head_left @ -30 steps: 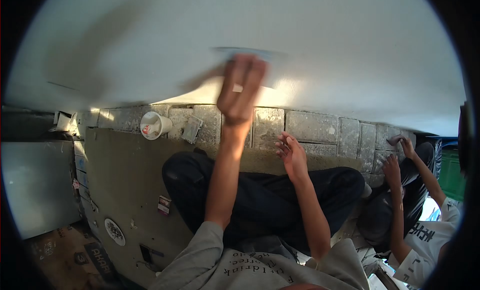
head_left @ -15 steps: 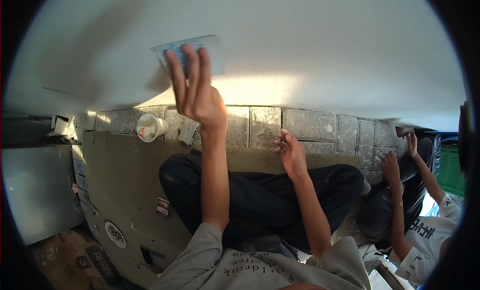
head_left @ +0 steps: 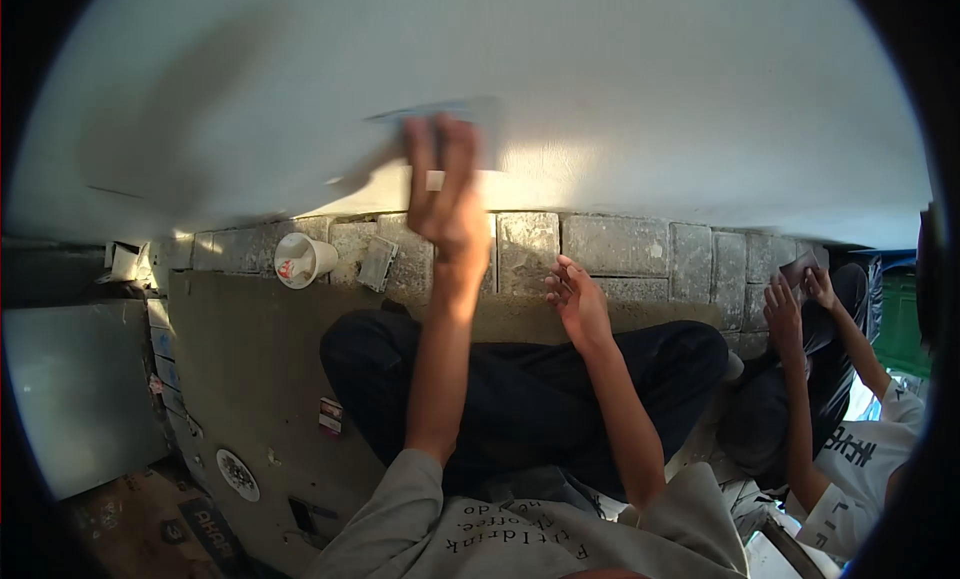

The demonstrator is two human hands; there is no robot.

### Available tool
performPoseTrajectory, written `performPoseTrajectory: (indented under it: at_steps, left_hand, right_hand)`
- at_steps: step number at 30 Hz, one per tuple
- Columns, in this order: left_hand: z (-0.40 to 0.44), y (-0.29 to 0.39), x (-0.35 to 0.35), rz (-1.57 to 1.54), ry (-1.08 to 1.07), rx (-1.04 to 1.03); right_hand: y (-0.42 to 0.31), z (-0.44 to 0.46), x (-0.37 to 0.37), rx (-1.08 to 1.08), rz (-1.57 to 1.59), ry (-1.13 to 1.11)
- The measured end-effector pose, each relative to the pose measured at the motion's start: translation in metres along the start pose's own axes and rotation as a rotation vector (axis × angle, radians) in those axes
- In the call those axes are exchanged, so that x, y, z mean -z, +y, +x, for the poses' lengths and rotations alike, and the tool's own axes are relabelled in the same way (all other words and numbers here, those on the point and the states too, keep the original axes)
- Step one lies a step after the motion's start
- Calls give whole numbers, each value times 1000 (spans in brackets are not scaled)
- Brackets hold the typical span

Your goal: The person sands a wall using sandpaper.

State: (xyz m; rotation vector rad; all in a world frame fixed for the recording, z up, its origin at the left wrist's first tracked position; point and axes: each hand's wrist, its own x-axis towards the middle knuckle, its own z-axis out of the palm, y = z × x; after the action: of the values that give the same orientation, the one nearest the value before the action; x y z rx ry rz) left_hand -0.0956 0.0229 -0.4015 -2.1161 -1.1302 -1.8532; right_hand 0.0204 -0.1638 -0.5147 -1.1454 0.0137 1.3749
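Note:
My left hand (head_left: 448, 194), smeared by motion, presses a thin sheet of sandpaper (head_left: 485, 144) with bluish print on its back flat to the white wall (head_left: 650, 89). Its fingers lie over the sheet and hide part of it. Above my crossed legs, my right hand (head_left: 580, 297) hangs with loosely bent fingers apart, holding nothing.
A white cup (head_left: 318, 259) and a small grey block (head_left: 377, 264) sit on paving bricks along the wall. To the left are a small box (head_left: 330, 416), a white dish (head_left: 238, 474) and a cardboard carton (head_left: 150, 524). A co-worker (head_left: 850, 449) at right holds a brown sheet (head_left: 800, 269).
My left hand has slid the sandpaper right and slightly down along the wall. My right hand has barely moved. The co-worker's hands have come together at the brown sheet.

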Motion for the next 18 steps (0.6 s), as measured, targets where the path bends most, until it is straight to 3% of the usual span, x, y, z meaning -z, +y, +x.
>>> performPoseTrajectory:
  at_steps: [3,6,7,9,11,15,17,18]
  left_hand:
    - [-18,40,-14,6,-203,-255]
    - [-25,13,-15,53,-175,-333]
    - [-26,1,-10,61,-160,-201]
    - [-19,-22,0,160,-4,-140]
    - [-18,-29,10,257,17,-45]
    - [-42,25,-21,34,6,120]
    - [-65,62,-53,-58,51,63]
    - [-69,78,-57,-35,-39,17]
  right_hand:
    - [1,1,-1,-15,21,-14]
    - [1,2,4,-15,41,7]
    - [1,3,6,-11,48,29]
    - [0,4,6,-10,53,40]
    - [-1,4,5,-13,61,46]
    - [5,1,-1,-23,109,7]
    - [2,6,5,-11,123,-25]
    - [2,8,13,31,195,19]
